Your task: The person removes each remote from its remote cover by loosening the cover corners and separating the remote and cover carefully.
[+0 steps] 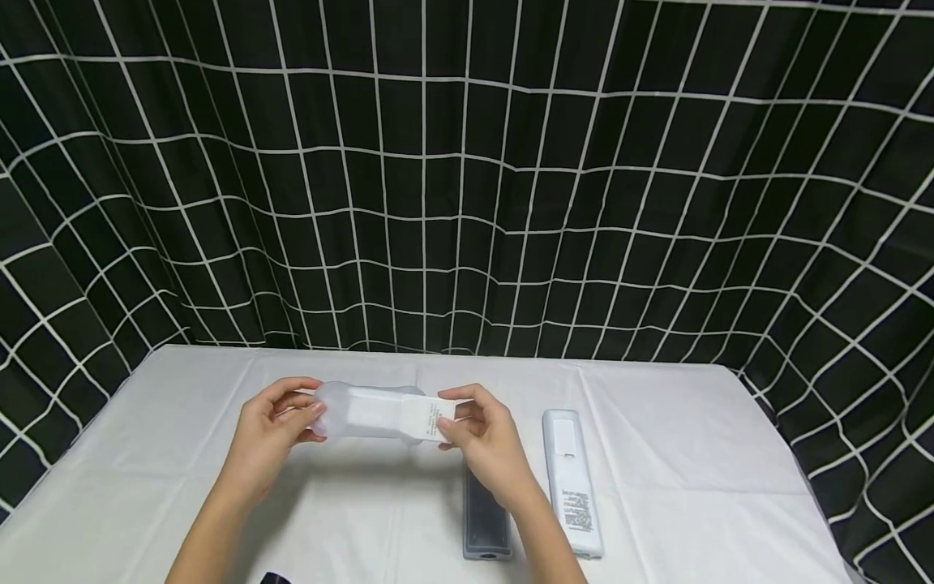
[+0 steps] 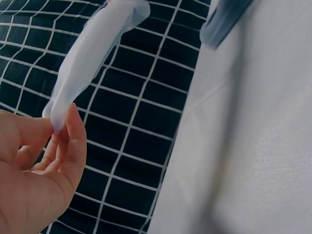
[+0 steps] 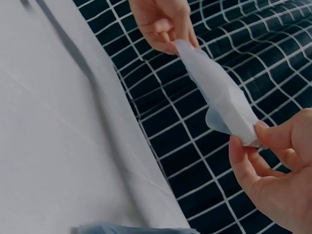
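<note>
A translucent, soft remote sleeve (image 1: 334,410) is held level above the table, with a white remote control (image 1: 426,418) partly inside it. My left hand (image 1: 273,430) pinches the closed-looking left end of the sleeve (image 2: 85,58) between thumb and fingers. At the other end, my right hand (image 1: 485,442) grips the bare end of the white remote, which carries small print. In the right wrist view a loose flap of the sleeve (image 3: 218,122) hangs beside the remote near the right fingers.
A dark remote in a clear cover (image 1: 486,519) lies below my right hand. Farther right lies another white remote (image 1: 572,487), its label up. A small black object (image 1: 273,578) shows at the bottom edge. Behind the white-covered table (image 1: 657,454) hangs a black gridded curtain (image 1: 467,195).
</note>
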Action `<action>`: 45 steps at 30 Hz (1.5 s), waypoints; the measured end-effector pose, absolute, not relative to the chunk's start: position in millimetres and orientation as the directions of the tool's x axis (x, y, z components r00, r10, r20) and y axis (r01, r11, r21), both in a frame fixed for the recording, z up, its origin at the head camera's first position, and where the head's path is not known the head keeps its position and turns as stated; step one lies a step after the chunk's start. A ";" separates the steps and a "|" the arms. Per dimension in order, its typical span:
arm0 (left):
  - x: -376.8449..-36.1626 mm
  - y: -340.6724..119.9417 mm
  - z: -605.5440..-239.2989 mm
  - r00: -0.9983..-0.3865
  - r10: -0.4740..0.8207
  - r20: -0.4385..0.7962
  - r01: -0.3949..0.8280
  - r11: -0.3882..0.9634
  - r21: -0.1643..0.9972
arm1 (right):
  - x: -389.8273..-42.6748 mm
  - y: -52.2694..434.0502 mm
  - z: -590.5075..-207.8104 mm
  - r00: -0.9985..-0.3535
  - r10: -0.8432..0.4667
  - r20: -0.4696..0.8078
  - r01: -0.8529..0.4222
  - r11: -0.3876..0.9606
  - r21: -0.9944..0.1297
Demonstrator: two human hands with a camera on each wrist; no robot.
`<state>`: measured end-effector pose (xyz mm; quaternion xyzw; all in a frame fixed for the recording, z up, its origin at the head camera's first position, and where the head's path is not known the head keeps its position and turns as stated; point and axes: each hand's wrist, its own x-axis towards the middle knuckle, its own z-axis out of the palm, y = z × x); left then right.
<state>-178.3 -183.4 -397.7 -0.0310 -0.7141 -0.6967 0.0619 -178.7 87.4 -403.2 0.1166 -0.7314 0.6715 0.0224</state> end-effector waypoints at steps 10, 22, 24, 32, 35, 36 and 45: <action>-177.7 -181.7 -396.3 -0.990 -0.053 0.132 0.131 0.028 0.991 | -182.1 100.9 -399.4 -0.971 -0.175 0.161 -0.175 0.069 -0.982; -177.7 -185.4 -393.3 -0.988 -0.066 0.137 0.133 0.063 0.989 | -181.9 105.0 -396.8 -0.971 -0.165 0.174 -0.190 0.083 -0.978; -178.0 -185.8 -393.1 -0.988 -0.068 0.137 0.133 0.065 0.989 | -182.0 105.2 -396.6 -0.971 -0.157 0.179 -0.192 0.075 -0.978; -178.0 -187.1 -393.4 -0.984 -0.098 0.149 0.143 0.063 0.988 | -182.7 105.7 -396.1 -0.971 -0.140 0.193 -0.202 0.053 -0.978; -178.0 -187.6 -393.5 -0.983 -0.103 0.152 0.146 0.063 0.987 | -182.5 106.7 -395.4 -0.971 -0.139 0.193 -0.201 0.051 -0.978; -178.1 -187.7 -393.5 -0.983 -0.105 0.150 0.145 0.060 0.988 | -182.2 107.1 -395.0 -0.971 -0.139 0.193 -0.202 0.050 -0.978; -178.7 -189.6 -393.2 -0.984 -0.103 0.144 0.140 0.047 0.989 | -180.8 110.4 -391.7 -0.976 -0.120 0.182 -0.191 0.066 -0.979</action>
